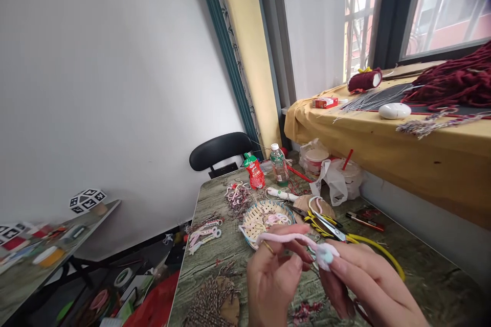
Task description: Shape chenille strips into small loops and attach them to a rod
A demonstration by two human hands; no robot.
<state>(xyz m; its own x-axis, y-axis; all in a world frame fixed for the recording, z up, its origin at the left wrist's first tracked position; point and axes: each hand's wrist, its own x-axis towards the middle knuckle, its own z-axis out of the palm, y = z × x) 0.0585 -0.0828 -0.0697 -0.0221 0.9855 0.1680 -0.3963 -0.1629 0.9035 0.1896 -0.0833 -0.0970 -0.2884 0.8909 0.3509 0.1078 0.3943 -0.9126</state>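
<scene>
A soft pale pink, white and blue chenille yarn lies across both hands, with a small knotted bunch at its right end. My right hand pinches that bunch between thumb and fingertips. The yarn's strand crosses the curled fingers of my left hand, which wears a ring. Just behind the hands sits a round woven basket with more pastel yarn in it. Scissors and yellow-handled pliers lie behind my right hand. Finished-looking pastel yarn pieces with loops rest to the left.
On the wood-patterned table are brown twisted cord wound on a cardboard disc, a red pouch, a bottle and plastic-bagged cups. A yellow-covered ledge holding dark red yarn overhangs the right side.
</scene>
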